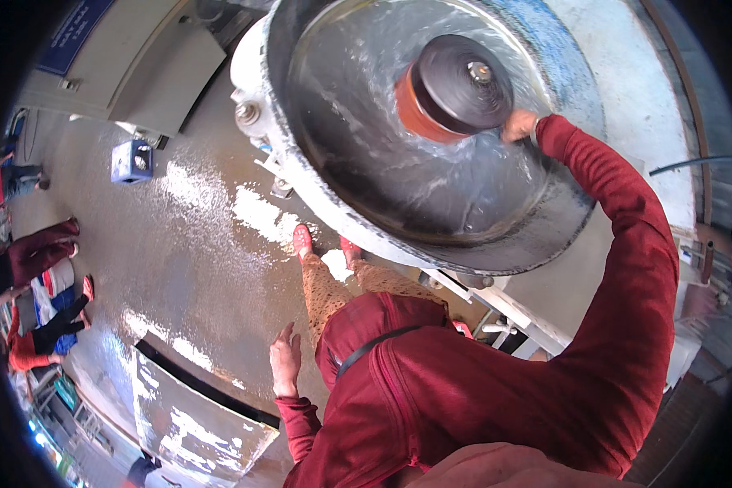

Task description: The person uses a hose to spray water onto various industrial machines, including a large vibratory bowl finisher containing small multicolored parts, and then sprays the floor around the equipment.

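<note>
My right arm reaches out over a large round metal tub (pixel 565 220) with water swirling in it. At its middle stands a drum with a dark, blurred top (pixel 455 89) and a reddish-orange side (pixel 421 110). Close beside the drum's right edge is my right hand (pixel 519 126). Its fingers are small and partly hidden, so I cannot tell how they are set or whether they touch the drum. My left hand (pixel 285 360) hangs by my side, away from the tub, its fingers loosely apart and holding nothing.
Wet, shiny floor (pixel 195 268) spreads to the left. A blue-and-white crate (pixel 132 161) stands there. Below it lies a flat metal-topped table or cover (pixel 199 415). Several people (pixel 45 260) are at the far left. Pipes and fittings (pixel 500 329) sit under the tub's near edge.
</note>
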`<state>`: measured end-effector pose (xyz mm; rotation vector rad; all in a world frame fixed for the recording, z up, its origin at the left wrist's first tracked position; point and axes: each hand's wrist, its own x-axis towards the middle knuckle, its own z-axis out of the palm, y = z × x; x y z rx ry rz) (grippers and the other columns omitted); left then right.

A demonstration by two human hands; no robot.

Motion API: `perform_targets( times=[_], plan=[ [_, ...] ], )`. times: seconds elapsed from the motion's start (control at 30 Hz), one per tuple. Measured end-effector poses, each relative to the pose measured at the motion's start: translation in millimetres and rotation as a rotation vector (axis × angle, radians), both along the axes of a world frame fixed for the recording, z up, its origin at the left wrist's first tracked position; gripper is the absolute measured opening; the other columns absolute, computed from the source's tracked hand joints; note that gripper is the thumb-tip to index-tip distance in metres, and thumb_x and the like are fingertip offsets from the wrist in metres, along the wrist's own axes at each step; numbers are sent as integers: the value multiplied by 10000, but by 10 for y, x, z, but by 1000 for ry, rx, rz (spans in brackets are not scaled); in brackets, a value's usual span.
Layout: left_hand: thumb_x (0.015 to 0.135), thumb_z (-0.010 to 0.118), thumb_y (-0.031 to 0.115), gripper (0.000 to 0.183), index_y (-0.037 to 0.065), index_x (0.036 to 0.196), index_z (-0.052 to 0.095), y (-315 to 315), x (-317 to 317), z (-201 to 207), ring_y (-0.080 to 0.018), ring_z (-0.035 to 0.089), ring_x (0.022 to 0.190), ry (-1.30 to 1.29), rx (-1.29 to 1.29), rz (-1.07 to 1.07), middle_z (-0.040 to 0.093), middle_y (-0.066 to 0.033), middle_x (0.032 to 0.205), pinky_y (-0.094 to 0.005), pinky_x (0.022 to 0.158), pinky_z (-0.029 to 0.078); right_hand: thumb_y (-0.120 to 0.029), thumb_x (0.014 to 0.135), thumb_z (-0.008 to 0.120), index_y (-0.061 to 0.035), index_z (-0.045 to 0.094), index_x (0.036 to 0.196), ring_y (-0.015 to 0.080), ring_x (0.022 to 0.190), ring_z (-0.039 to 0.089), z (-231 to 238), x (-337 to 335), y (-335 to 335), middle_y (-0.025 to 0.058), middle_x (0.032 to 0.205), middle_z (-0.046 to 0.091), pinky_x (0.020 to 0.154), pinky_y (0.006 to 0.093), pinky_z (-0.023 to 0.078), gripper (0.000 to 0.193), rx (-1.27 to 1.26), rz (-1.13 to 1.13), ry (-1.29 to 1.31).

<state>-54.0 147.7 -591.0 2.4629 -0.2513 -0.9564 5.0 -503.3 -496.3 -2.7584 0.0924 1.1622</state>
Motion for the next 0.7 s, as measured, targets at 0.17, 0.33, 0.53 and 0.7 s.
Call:
perform_targets(
  times=[0.17, 0.33, 0.53, 0.7],
  plan=[
    [800, 554, 108, 320, 39, 1112, 554, -49, 146, -51, -331, 583, 934, -3, 15, -84, 598, -188, 1023, -382, 791, 467, 39, 621, 629, -26, 561, 841, 185, 594, 605, 654, -34, -114, 93, 730, 621, 511, 295, 492, 239, 500, -695, 449],
    [801, 553, 104, 321, 39, 1115, 550, -182, 378, -17, -329, 585, 931, -75, -56, -134, 596, -197, 1021, -381, 783, 467, 58, 692, 590, -46, 478, 771, 138, 551, 593, 1204, -251, 143, 88, 692, 597, 458, 259, 486, 172, 773, -870, 424],
    [799, 555, 103, 328, 44, 1122, 548, -127, 536, -70, -334, 585, 927, -168, -130, -160, 591, -202, 1025, -390, 779, 466, 39, 769, 491, -43, 442, 822, 178, 744, 612, 1377, -503, 554, 114, 822, 580, 598, 332, 535, 109, 1039, -1020, 282],
    [799, 556, 123, 334, 61, 1127, 545, 60, 564, -58, -359, 581, 907, -199, -88, -141, 587, -208, 1017, -410, 761, 471, -121, 847, 524, -100, 523, 1118, 98, 941, 513, 969, -617, 927, 30, 1066, 557, 672, 262, 459, 271, 790, -799, 171]
  ],
)
